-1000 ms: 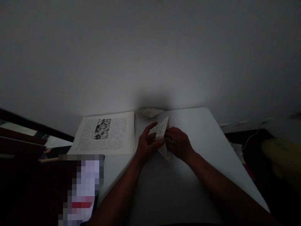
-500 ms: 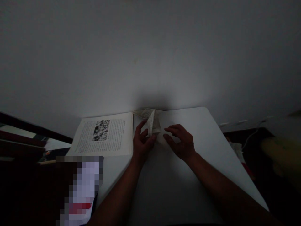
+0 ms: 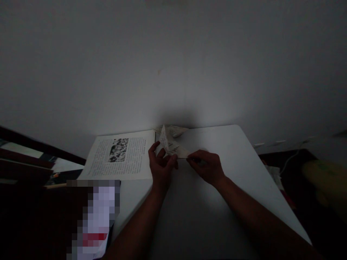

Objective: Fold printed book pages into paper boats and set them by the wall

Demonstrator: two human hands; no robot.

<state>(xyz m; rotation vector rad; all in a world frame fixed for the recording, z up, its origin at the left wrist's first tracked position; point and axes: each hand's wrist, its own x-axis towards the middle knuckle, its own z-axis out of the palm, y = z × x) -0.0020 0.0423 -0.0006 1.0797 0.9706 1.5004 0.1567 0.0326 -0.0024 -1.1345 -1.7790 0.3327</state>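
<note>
A folded sheet of printed paper (image 3: 173, 147) is held between my two hands above the white table. One pointed flap of it stands up on the left. My left hand (image 3: 161, 164) grips its lower left part, thumb in front and fingers partly curled behind. With fingertips and thumb pinched together, my right hand (image 3: 207, 164) holds the right corner of the paper. Behind it, against the wall, lies another folded printed paper (image 3: 180, 130), partly covered by the held one.
An open book (image 3: 130, 162) with a dark picture lies on the left of the white table (image 3: 230, 144). A pale wall (image 3: 173, 65) rises along the table's back edge. Past the right edge are a white cable (image 3: 288, 160) and a blurred yellowish object (image 3: 322, 177).
My right hand has closed on the right corner of the folded paper, from apart before. The paper has turned, its pointed flap now leaning further left.
</note>
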